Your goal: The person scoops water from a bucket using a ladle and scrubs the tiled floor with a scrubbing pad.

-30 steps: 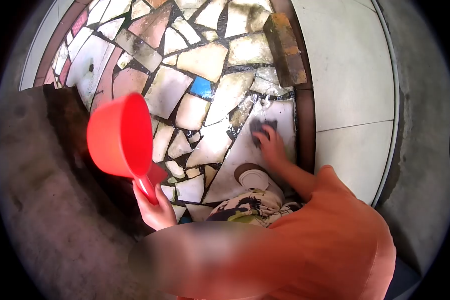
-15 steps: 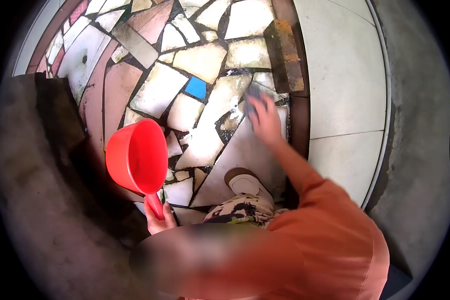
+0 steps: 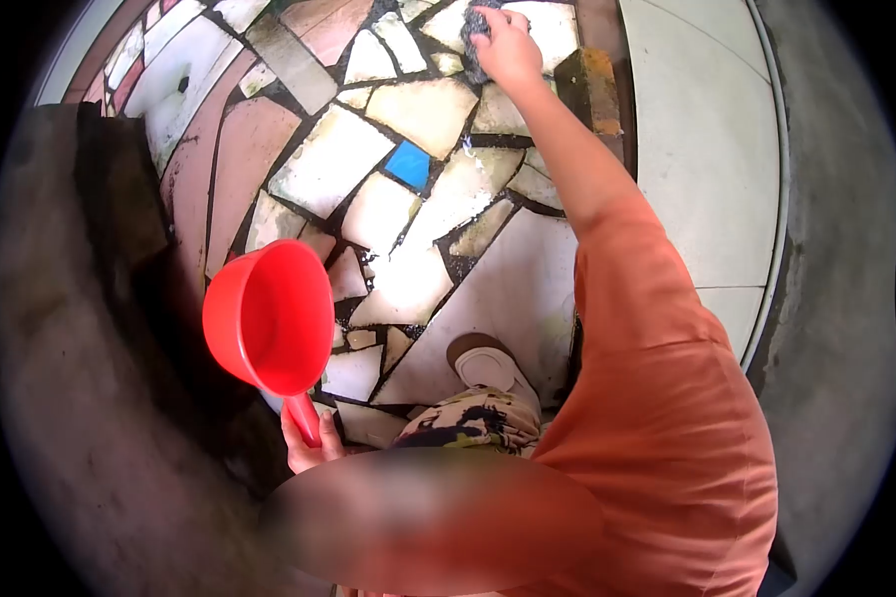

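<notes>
My left hand is closed round the handle of a red plastic water dipper. The dipper is tilted, its open mouth facing right, and its inside looks empty. Far up the view, my right hand grips a grey scouring pad, pressed on a pale stone piece of the mosaic floor. That arm is stretched straight out. Wet, shiny patches and a little white foam show on the stones below the hand.
A brick-like block sits along the brown border to the right of my arm. Beyond it runs a pale tiled ledge. One blue tile piece lies in the mosaic. A dark step edge is on the left. My shoe stands on the floor.
My right hand has moved forward with the scouring pad, from beside the lower block end to the far stones. The dipper in my left hand has barely shifted.
</notes>
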Demonstrator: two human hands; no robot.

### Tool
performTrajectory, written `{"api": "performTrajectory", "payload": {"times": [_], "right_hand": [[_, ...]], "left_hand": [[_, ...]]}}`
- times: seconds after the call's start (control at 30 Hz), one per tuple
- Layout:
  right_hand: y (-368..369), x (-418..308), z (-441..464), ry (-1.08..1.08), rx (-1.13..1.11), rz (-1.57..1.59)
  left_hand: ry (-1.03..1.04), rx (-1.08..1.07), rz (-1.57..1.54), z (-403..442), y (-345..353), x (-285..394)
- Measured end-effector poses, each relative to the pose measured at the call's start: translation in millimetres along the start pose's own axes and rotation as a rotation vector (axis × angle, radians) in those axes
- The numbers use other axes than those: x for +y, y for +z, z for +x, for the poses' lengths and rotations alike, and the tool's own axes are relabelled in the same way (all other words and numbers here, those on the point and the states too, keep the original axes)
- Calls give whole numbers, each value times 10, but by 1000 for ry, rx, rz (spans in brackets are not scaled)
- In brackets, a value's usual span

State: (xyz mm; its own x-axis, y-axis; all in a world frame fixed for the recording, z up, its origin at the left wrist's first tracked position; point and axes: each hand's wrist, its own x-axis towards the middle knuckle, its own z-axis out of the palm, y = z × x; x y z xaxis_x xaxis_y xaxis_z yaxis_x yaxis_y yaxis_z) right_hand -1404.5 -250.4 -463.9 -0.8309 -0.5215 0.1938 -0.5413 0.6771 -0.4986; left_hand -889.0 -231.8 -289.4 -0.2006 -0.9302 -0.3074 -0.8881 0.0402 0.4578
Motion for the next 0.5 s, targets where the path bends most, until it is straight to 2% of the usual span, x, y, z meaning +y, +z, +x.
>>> {"api": "performTrajectory", "payload": {"times": [0.1, 0.13, 0.2, 0.3, 0.33, 0.37, 0.4, 0.43, 0.47, 0.5], "right_hand": [[-467, -239, -776, -73, -213, -18], [-674, -335, -1166, -35, -328, 7], [-645, -105, -2086, -120, -341, 99], [-624, 100, -3353, -128, -612, 73], [-508, 160, -3379, -122, -610, 73], [-341, 252, -3322, -229, -426, 61], [-160, 321, -3148, -338, -243, 50], [-37, 278, -2509, -308, -188, 250], [251, 406, -2028, -328, -112, -285], [219, 362, -1428, -305, -95, -140]], "left_hand": [[98, 40, -14, 6, 27, -211], [91, 31, -20, -14, 25, -161], [-131, -56, -161, -24, 3, -4], [-87, -49, -178, -94, 27, -57], [-88, -62, -195, -104, 32, -65], [13, -16, -148, -119, 73, -222], [13, -17, -151, -90, 79, -190], [-34, -30, -177, -109, 103, -128], [-81, -53, -182, -149, 33, -117], [-74, -66, -150, -174, -18, -146]]}}
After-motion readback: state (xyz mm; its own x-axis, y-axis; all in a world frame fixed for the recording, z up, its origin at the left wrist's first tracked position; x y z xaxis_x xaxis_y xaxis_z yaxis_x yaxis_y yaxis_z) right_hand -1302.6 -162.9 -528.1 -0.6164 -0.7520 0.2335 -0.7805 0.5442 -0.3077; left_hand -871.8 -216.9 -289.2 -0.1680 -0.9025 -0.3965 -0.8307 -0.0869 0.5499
